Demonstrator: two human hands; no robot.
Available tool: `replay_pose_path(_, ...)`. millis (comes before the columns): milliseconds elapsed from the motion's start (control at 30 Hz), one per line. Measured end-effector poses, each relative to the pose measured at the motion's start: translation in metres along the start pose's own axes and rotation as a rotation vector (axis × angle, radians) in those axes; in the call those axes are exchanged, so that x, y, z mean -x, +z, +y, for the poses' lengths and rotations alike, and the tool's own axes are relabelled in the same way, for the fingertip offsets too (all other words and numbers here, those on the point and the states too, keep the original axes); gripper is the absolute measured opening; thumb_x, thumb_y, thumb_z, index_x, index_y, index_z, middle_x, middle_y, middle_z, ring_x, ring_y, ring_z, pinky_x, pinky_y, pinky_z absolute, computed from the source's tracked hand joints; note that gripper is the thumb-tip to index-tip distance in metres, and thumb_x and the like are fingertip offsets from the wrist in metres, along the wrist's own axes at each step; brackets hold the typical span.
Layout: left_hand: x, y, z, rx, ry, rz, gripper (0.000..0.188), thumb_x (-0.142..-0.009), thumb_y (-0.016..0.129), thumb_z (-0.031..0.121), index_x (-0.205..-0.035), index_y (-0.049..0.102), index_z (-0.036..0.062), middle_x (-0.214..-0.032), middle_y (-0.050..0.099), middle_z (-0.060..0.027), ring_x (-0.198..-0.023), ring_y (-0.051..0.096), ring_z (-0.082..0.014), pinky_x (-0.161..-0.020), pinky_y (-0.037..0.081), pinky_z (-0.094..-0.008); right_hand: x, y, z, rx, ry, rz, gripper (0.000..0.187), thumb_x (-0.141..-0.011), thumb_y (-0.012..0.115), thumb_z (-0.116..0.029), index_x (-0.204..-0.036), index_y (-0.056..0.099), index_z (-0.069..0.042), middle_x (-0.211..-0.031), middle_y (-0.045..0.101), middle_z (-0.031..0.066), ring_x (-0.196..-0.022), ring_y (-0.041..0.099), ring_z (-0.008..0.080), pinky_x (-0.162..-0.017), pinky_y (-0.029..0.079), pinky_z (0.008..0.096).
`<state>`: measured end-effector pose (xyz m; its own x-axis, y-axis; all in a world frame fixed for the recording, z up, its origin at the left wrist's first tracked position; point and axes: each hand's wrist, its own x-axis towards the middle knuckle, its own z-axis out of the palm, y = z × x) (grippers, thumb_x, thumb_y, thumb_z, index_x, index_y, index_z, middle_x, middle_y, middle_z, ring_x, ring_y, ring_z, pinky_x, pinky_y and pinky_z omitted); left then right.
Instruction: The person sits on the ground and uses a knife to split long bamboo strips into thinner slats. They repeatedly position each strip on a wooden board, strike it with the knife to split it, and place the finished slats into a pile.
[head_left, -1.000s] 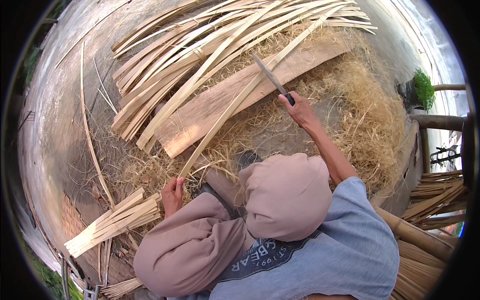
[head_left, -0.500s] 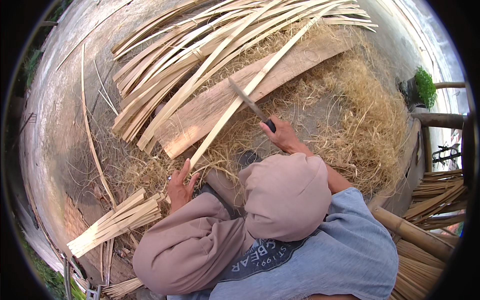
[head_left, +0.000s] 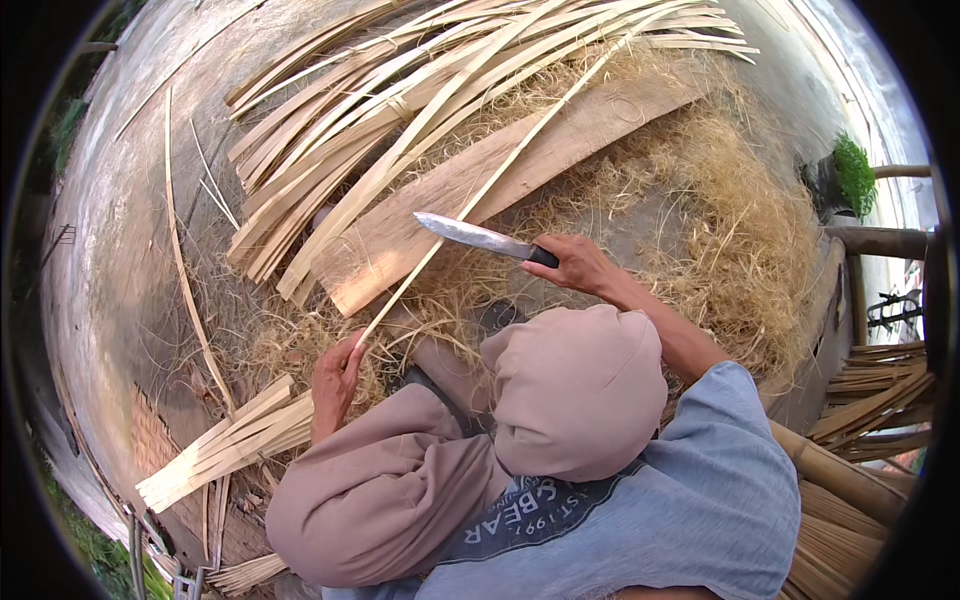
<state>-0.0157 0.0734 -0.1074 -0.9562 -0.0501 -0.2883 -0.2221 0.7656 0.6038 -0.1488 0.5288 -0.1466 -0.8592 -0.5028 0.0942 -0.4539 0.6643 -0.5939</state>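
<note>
Floor (head_left: 115, 250) is grey; left hand (head_left: 336, 380), fingers curled, pinches a strip (head_left: 503, 171) lengthwise toward one o'clock; right hand (head_left: 582, 266) grips a knife (head_left: 480, 236) toward ten.

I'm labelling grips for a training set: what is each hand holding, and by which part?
The right hand holds the knife by its black handle; the left hand holds the strip by its near end.
</note>
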Motion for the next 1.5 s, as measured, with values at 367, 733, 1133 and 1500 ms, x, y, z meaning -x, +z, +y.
replay_pose_path(367,-0.005,0.002,-0.001,0.24,-0.173,-0.351,0.051,-0.108,0.051,0.044,-0.08,0.064,0.004,-0.056,0.049,-0.0036,-0.054,0.048,-0.0133,-0.053,0.037,-0.0325,-0.037,-0.023,0.032,-0.186,0.642,0.207,0.052,-0.099,0.064,-0.049,-0.082,0.061,0.0,-0.059,0.058,0.0126,-0.055,0.063,0.0254,-0.054,0.049,0.0412)
replay_pose_path(733,-0.026,0.026,-0.007,0.289,-0.167,-0.386,0.058,-0.107,0.049,0.049,-0.072,0.06,0.0045,-0.057,0.048,-0.0013,-0.056,0.047,-0.0122,-0.054,0.037,-0.0311,0.024,0.014,-0.042,-0.112,0.341,-0.176,0.044,-0.098,0.066,-0.048,-0.095,0.058,-0.005,-0.082,0.066,0.0208,-0.076,0.067,0.0408,-0.067,0.051,0.049)
replay_pose_path(1133,-0.016,0.024,-0.006,0.181,-0.12,-0.295,0.057,-0.107,0.048,0.05,-0.074,0.062,0.0047,-0.055,0.049,-0.0026,-0.053,0.046,-0.0156,-0.054,0.037,-0.0344,0.003,0.019,-0.014,-0.071,0.286,0.036,0.047,-0.099,0.066,-0.048,-0.085,0.061,-0.004,-0.064,0.062,0.0158,-0.058,0.062,0.0316,-0.057,0.048,0.0432)
replay_pose_path(1500,0.032,-0.001,-0.04,0.369,-0.286,-0.336,0.053,-0.108,0.051,0.046,-0.075,0.059,0.0063,-0.06,0.048,0.0039,-0.056,0.042,-0.0077,-0.05,0.032,-0.0268,-0.023,-0.026,0.038,-0.021,0.578,0.057,0.053,-0.099,0.063,-0.053,-0.082,0.06,-0.003,-0.065,0.063,0.0148,-0.057,0.063,0.0263,-0.056,0.049,0.0435)
